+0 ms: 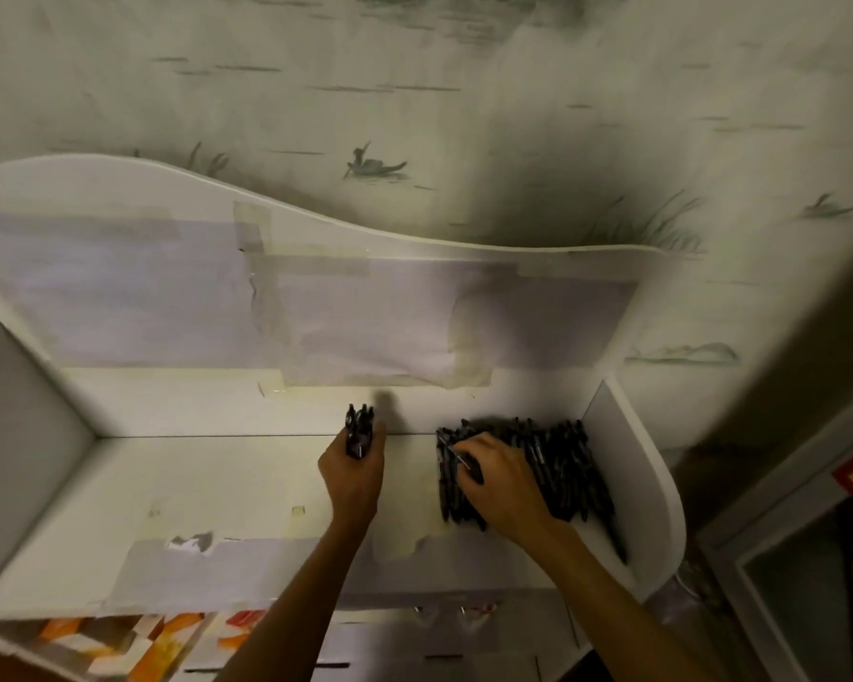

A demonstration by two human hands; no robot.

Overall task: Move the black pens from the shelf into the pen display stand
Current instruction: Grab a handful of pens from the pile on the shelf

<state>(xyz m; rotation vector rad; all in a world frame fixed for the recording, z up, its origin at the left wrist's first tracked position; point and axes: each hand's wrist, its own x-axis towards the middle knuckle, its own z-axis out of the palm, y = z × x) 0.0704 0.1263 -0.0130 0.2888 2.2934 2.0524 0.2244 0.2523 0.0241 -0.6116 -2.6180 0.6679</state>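
A heap of black pens (pixel 560 465) lies at the right end of the white shelf (pixel 193 479), against its right side wall. My right hand (pixel 501 484) lies on the left part of the heap, with its fingers curled around a black pen (pixel 459 457). My left hand (pixel 353 477) is at the shelf's middle and grips a small bundle of black pens (pixel 359 430), which stick up out of the fist. The pen display stand is not in view.
The shelf has a wavy back board (pixel 316 287) with taped paper sheets and upright side walls at left (pixel 16 435) and right (pixel 631 465). Orange-and-white patterned things (pixel 134 642) lie below the front edge. A picture-printed wall rises behind.
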